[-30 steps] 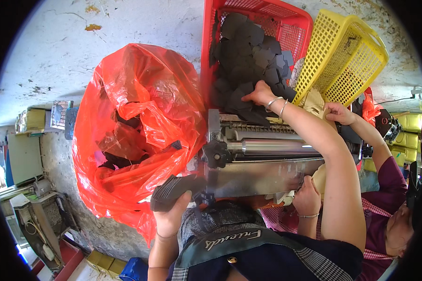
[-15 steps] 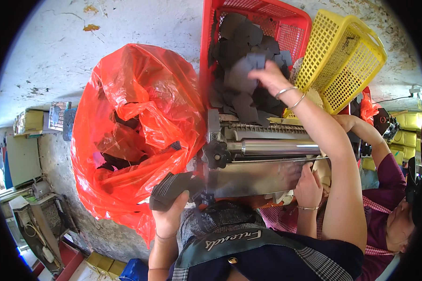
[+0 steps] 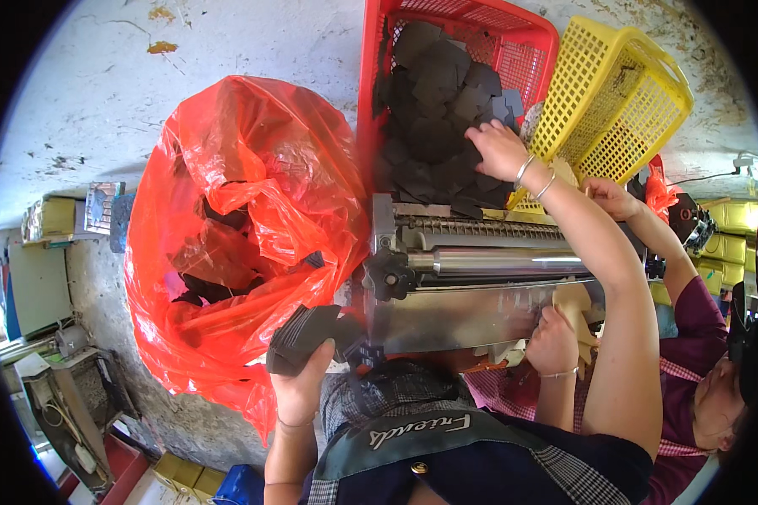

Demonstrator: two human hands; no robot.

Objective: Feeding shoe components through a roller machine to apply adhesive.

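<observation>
My left hand [image 3: 299, 389] is closed round a fanned stack of dark grey flat pieces [image 3: 301, 338], held upright at the left end of a roller machine [image 3: 472, 320]. Over the red basket [image 3: 541, 42] is my right hand [image 3: 499, 151], palm down, its fingers apart and pointing left. Nothing shows in those fingers. Beneath them the basket holds a heap of similar dark grey pieces [image 3: 434, 139]. Whether the fingertips touch the heap I cannot tell.
A large red plastic bag [image 3: 269, 151] with dark pieces inside stands left of the machine. A yellow basket [image 3: 577, 76] leans beside the red one. At the right, a co-worker's hand [image 3: 554, 341] is by beige pieces [image 3: 573, 303]; their other hand [image 3: 611, 198] is beyond the roller [image 3: 497, 263].
My right hand has moved slightly right and nearer over the red basket; the blurred piece at its fingers no longer shows there. My left hand keeps its stack. The co-worker's far hand has shifted left.
</observation>
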